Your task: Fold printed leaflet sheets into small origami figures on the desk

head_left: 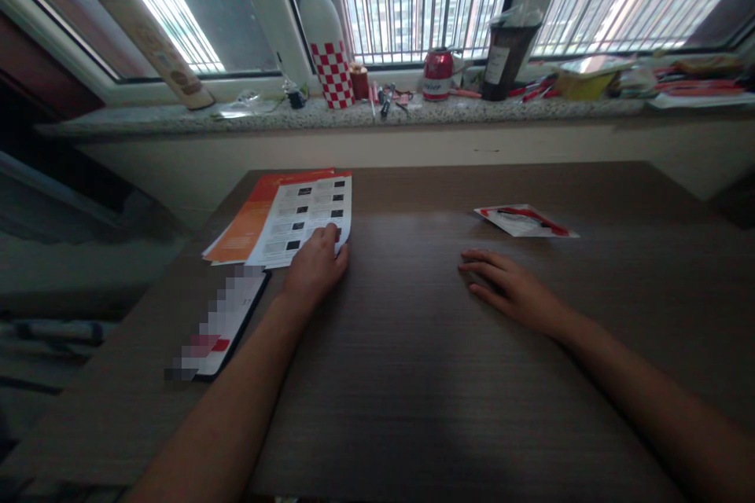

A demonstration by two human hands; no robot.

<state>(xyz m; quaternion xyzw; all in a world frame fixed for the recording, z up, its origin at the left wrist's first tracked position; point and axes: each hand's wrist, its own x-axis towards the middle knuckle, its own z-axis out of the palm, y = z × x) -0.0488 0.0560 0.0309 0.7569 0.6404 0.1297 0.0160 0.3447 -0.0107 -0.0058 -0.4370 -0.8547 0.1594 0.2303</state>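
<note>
- I am resting my left hand (315,263) on the near right corner of a printed sheet (307,216), with my fingers bent and their tips pressing down on the paper. The hand is not closing around anything.
- The printed sheet is lying flat under my left fingertips and running away from them towards the window. It is white, with rows of small dark blocks.
- An orange sheet (248,224) is lying under the printed one and sticking out beyond my left hand on its outer side.
- A flat device with a dark edge (221,322) is lying just outside my left wrist, close to the near edge of the papers. Its face is blurred, so I cannot tell what is on it.
- I am laying my right hand (510,287) palm down on the table (413,377), with the fingers spread loosely and pointing towards my left hand. It is open and holding nothing.
- A small white packet (524,220) with red marks is lying just beyond my right hand, near it but not touching it.
- My two hands are lying well apart, with bare wood between them.
- Far beyond both hands, a red-and-white checked bottle (330,47), a red can (437,75) and a dark cup (507,55) are standing on the windowsill (177,118).
</note>
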